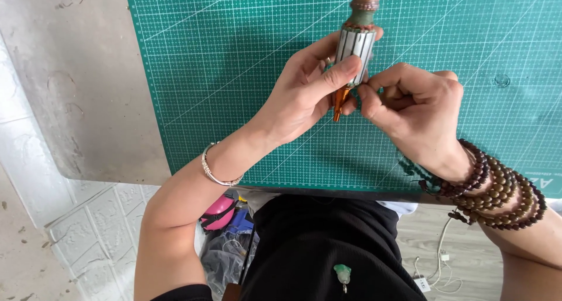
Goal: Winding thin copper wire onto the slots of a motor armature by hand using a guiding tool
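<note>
My left hand [304, 93] grips a motor armature [356, 40], a cylinder with silver-grey slotted laminations, a green band and a copper-coloured end pointing away from me. Orange copper winding [338, 99] sticks out of its near end, below my thumb. My right hand [418, 105] pinches at that near end with thumb and forefinger, touching the winding beside my left fingers. Both hands hover over a green cutting mat [234, 73] with a white grid. A silver bangle sits on my left wrist and several rows of brown wooden beads wrap my right wrist.
The mat lies on a grey table [76, 90] whose near edge runs just in front of my body. A small clear round object [501, 80] rests on the mat at the right. Below the table are a pink item, bags and white cables on the floor.
</note>
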